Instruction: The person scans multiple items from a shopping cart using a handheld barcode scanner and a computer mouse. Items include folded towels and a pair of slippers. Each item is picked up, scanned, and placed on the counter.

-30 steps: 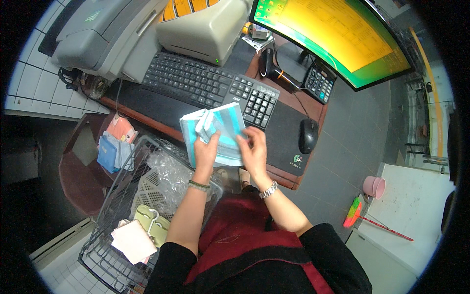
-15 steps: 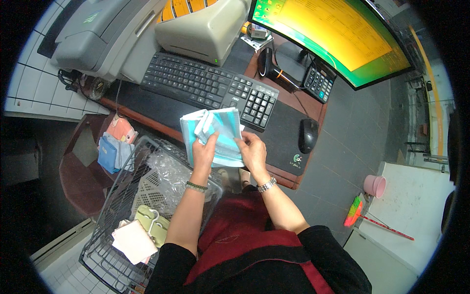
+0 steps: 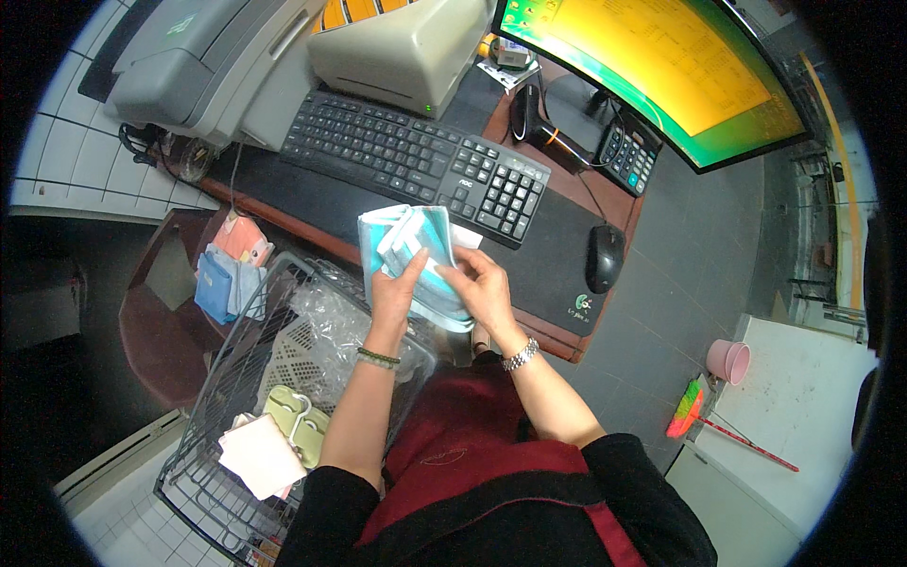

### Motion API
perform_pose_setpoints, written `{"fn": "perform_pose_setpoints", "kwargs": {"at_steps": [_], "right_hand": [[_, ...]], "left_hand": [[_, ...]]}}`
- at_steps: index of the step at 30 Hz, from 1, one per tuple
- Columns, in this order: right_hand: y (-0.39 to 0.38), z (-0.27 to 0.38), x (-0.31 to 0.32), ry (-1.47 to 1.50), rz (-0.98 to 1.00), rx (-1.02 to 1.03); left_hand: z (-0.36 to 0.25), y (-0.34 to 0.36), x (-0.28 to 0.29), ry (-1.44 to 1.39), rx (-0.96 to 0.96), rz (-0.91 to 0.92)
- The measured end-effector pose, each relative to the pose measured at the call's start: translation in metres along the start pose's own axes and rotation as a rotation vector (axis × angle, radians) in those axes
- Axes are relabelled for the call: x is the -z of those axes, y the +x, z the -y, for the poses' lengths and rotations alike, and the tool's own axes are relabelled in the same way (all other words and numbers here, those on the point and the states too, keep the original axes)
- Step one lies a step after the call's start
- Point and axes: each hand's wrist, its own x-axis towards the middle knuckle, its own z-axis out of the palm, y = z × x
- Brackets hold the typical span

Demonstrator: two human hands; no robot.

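We hold one folded cloth (image 3: 431,231), positioned at 1 o'clock from the left hand (image 3: 390,298) and 10 o'clock from the right hand (image 3: 485,288). Both hands grip it, thumbs uppermost. The cloth is soft, blue and white, roughly rectangular; its layers cannot be counted reliably. We count one black plastic keyboard (image 3: 416,163) at 12 o'clock, one rounded mouse (image 3: 605,257) at 3, one wire basket (image 3: 210,430) at 8.

The fingers (image 3: 484,271) are evenly lit here; to their upper right, a yellow-green glow is thrown by the monitor (image 3: 661,76); below-left, glints are scattered across clear plastic (image 3: 333,307); farther left, detail is swallowed by darkness, and outward, straight edges are bowed.
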Motion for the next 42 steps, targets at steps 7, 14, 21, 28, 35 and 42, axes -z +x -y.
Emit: {"fn": "perform_pose_setpoints", "kwargs": {"at_steps": [7, 14, 21, 28, 35, 42], "right_hand": [[0.020, -0.012, 0.006, 0.854, 0.022, -0.528], [0.018, -0.013, 0.006, 1.106, 0.045, -0.554], [0.024, -0.010, -0.005, 1.153, 0.036, -0.510], [0.028, -0.011, -0.005, 0.980, -0.034, -0.493], [0.033, -0.006, -0.001, 0.983, -0.019, -0.516], [0.055, -0.006, 0.002, 0.733, 0.161, -0.454]], "left_hand": [[0.007, -0.008, 0.004, -0.074, -0.082, -0.058], [0.013, 0.000, 0.010, 0.157, -0.226, -0.345], [-0.009, 0.004, 0.013, 1.252, -1.037, 0.033], [-0.012, 0.012, 0.004, 1.045, -0.923, 0.172], [-0.023, 0.021, 0.000, 1.090, -0.938, 0.389], [-0.020, 0.043, 0.005, 0.776, -0.760, 0.464]]}}
